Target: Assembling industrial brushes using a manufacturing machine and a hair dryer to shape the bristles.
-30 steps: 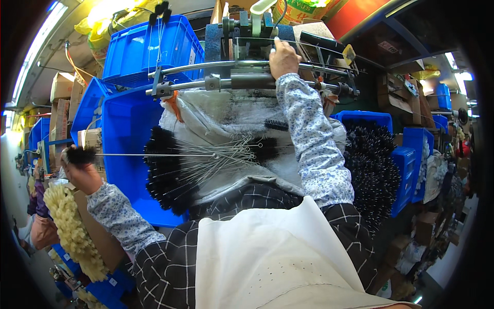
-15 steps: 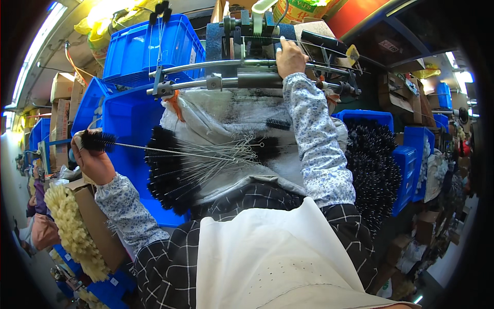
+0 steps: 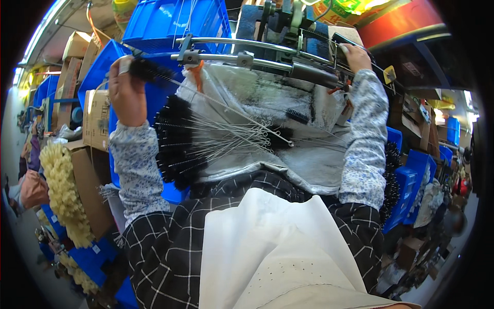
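At the upper left my left hand (image 3: 128, 95) is closed around the bristle end of a black wire brush (image 3: 150, 71). The brush's thin twisted-wire stem slants down right across a fanned pile of similar brushes (image 3: 175, 147), ending in a loop. The pile lies on a grey cloth (image 3: 247, 177) over my lap, bristles to the left and looped wire ends to the right. My right hand (image 3: 357, 57) is at the right end of a bench machine (image 3: 278, 31) with metal rods, its fingers curled by a dark bar. What they grip is hidden.
A short dark brush (image 3: 297, 115) lies on the cloth under the rods. Blue crates (image 3: 175, 23) stand behind on the left, and one with black brushes (image 3: 391, 177) on the right. Pale yellow bristly bundles (image 3: 64, 193) and cardboard boxes (image 3: 96, 121) are at the left.
My left hand has moved up and right with the brush, whose stem now slopes more steeply. My right hand has shifted right along the machine. The whole view has shifted somewhat.
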### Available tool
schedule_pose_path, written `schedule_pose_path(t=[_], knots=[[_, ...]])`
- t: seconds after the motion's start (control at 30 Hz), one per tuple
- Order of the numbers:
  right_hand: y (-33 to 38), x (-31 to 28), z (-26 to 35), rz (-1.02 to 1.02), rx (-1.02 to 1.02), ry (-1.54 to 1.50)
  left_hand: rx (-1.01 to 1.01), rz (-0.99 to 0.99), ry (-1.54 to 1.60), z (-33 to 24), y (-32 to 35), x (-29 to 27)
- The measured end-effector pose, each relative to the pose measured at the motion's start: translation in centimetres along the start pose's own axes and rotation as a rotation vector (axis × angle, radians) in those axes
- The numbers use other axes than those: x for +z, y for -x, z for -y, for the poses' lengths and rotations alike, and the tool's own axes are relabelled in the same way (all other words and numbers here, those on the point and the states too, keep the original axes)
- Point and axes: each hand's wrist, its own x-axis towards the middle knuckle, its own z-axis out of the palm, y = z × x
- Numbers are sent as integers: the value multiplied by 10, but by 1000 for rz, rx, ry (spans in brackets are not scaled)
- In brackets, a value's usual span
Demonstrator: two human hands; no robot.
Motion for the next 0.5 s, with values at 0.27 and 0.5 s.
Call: schedule_pose_path(t=[0.27, 0.5], knots=[[122, -98, 22, 590, -85, -811, -225, 97, -66, 9, 17, 47], [137, -100, 178, 698, -232, -1241, -377, 471, -167, 56, 58, 105]])
